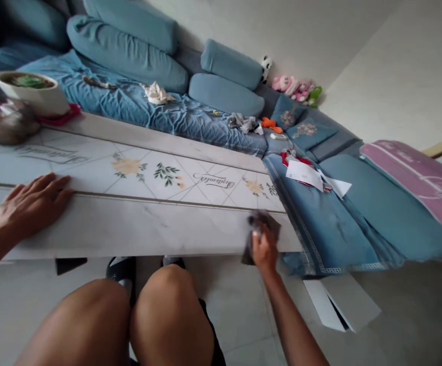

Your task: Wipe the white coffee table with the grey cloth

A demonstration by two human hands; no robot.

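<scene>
My left hand (32,206) lies flat on the near left part of a long white table (140,223), fingers stretched out and nothing in them. At the table's right end, by the near edge, my right hand (265,249) grips a dark grey-brown cloth (252,239). The cloth rests against the tabletop and part of it hangs over the edge; it is slightly blurred. A patterned runner (206,185) with yellow flowers, green leaves and script runs along the middle of the table, just beyond the cloth.
A potted plant (34,99) stands at the table's far left, beside a blurred plastic bag (9,124). A blue-covered sofa (190,119) wraps around the back and right, bearing cushions, clothes and papers (305,174). A white folded board (343,302) lies on the floor at right.
</scene>
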